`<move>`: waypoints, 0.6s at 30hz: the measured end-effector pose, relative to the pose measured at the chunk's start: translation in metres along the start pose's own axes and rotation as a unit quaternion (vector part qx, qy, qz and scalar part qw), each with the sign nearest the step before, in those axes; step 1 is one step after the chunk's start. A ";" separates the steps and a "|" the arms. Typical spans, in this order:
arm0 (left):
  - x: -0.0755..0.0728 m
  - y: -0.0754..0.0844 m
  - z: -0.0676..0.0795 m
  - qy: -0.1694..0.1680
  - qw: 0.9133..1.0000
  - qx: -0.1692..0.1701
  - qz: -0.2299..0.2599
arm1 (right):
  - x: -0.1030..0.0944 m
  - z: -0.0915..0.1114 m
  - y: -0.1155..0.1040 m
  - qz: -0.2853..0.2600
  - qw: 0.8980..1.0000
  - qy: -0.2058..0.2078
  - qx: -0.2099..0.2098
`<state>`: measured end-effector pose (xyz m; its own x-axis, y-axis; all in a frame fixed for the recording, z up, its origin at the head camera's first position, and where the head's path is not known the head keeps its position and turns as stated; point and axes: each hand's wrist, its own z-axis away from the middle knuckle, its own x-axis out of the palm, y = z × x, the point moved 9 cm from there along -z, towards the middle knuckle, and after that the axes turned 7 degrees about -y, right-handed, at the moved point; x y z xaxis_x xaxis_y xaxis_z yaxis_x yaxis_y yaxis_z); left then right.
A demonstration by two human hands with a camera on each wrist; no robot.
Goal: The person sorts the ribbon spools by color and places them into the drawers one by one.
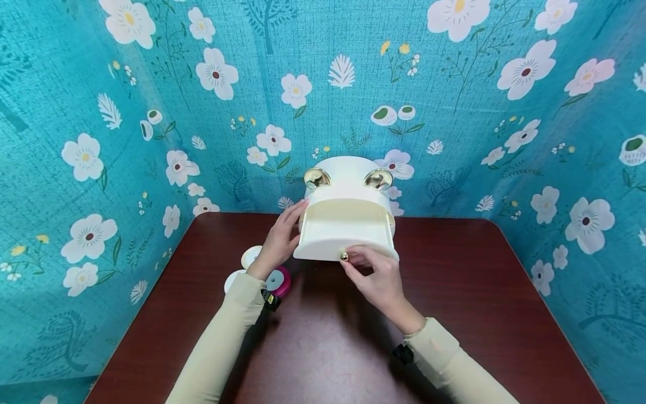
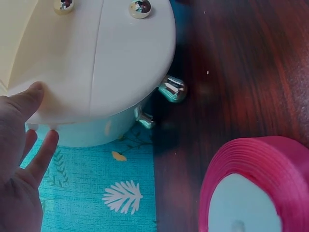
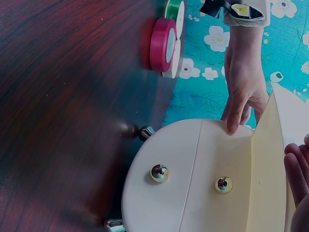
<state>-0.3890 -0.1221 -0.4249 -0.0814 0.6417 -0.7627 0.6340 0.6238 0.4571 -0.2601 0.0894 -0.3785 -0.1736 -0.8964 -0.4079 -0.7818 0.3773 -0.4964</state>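
Note:
A cream-white drawer box [image 1: 347, 177] with a rounded top stands at the back of the table, its upper drawer [image 1: 320, 248] pulled out toward me. My right hand [image 1: 377, 276] pinches the small gold knob [image 1: 345, 256] on that drawer's front; in the right wrist view only its fingers [image 3: 295, 169] show, at the right edge. My left hand [image 1: 279, 240] rests on the box's left side. In the left wrist view its thumb touches the front face [image 2: 130, 63] and its fairly straight fingers reach the curved side. Two more shiny knobs [image 3: 159, 173] sit on the lower front.
Left of the box, partly behind my left forearm, lie a magenta ribbon roll [image 1: 278, 281] and white-faced rolls [image 1: 248, 256]; one has a green rim [image 3: 174, 9]. Shiny metal feet [image 2: 173, 89] support the box. Blue flowered cloth [image 1: 323, 112] hangs behind the dark red table [image 1: 454, 280].

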 end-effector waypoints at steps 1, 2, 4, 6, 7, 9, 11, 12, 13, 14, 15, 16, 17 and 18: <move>0.000 0.000 0.000 -0.005 1.000 -0.001 -0.002 | 0.000 0.000 0.000 -0.002 1.000 0.002 -0.003; 0.000 0.000 0.000 -0.010 1.000 -0.003 -0.005 | -0.001 0.000 0.000 -0.003 1.000 0.004 -0.006; -0.002 0.001 0.001 -0.020 1.000 -0.004 -0.009 | -0.001 -0.001 -0.001 -0.005 1.000 0.006 -0.009; -0.004 0.002 0.002 -0.031 0.999 -0.005 -0.012 | -0.001 -0.001 -0.001 -0.009 1.000 0.006 -0.010; -0.005 0.002 0.003 -0.035 0.999 -0.006 -0.013 | -0.001 -0.002 -0.002 -0.009 1.000 0.006 -0.010; -0.008 0.000 0.007 -0.042 0.999 -0.009 -0.015 | -0.001 -0.002 -0.003 -0.009 1.000 0.004 -0.009; -0.012 -0.002 0.012 -0.048 0.999 -0.013 -0.012 | 0.000 -0.002 -0.003 -0.010 1.000 0.002 -0.009; -0.015 -0.004 0.014 -0.049 0.999 -0.016 -0.009 | 0.000 -0.002 -0.003 -0.010 1.000 0.001 -0.008; -0.018 -0.006 0.017 -0.050 0.999 -0.021 -0.006 | 0.000 -0.002 -0.004 -0.010 1.000 0.001 -0.007; -0.021 -0.007 0.020 -0.051 0.998 -0.025 -0.001 | -0.001 -0.002 -0.004 -0.009 1.000 0.002 -0.008; -0.025 -0.010 0.023 -0.052 0.998 -0.031 0.003 | -0.001 -0.001 -0.004 -0.008 1.000 0.003 -0.009; -0.029 -0.012 0.026 -0.054 0.998 -0.036 0.007 | -0.001 -0.001 -0.004 -0.007 1.000 0.004 -0.009; -0.032 -0.014 0.030 -0.056 0.997 -0.044 0.009 | -0.001 -0.001 -0.004 -0.007 1.000 0.005 -0.009; -0.036 -0.018 0.034 -0.058 0.997 -0.054 0.006 | -0.002 -0.001 -0.004 -0.005 1.000 0.006 -0.009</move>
<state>-0.3710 -0.1716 -0.4211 0.0196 0.5973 -0.8018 0.5467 0.6650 0.5088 -0.2573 0.0892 -0.3749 -0.1720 -0.9028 -0.3942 -0.7947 0.3637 -0.4861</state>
